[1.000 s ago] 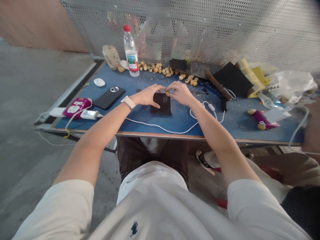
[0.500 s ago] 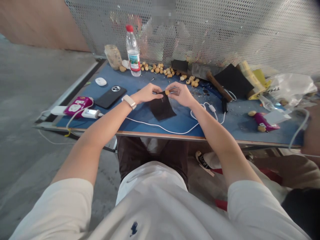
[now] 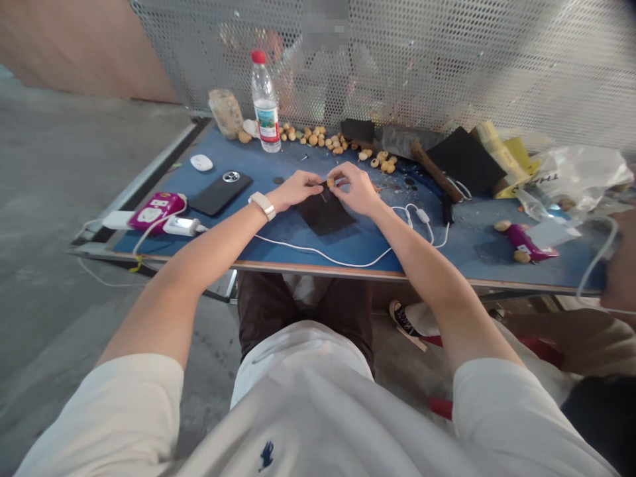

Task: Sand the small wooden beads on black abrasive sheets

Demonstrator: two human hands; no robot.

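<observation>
My left hand (image 3: 297, 189) is closed in a pinch at the top edge of a black, flat, square sheet (image 3: 325, 213), which looks like thin leather or rubber. Opposite it, my right hand (image 3: 356, 188) grips a small tan rounded piece (image 3: 330, 182) between thumb and fingers, right against the same edge. A short, thin, shiny streak shows on the sheet just below the fingertips; what it is I cannot make out. The fingertips of both hands nearly meet, and the sheet hangs toward me over the blue tabletop (image 3: 298, 255).
Behind my hands lie several tan round pieces (image 3: 318, 138) and a water bottle (image 3: 267, 112). To the left are a phone (image 3: 222, 193) and a purple socket block (image 3: 156, 211). A hammer (image 3: 434, 171) lies right, beyond a white cable (image 3: 338, 262). Another person's leg (image 3: 561, 338) shows below.
The black sheet has turned slightly, its lower corner shifting right. My hands have drawn a little closer together at its top edge, and a dark disc now shows left of them.
</observation>
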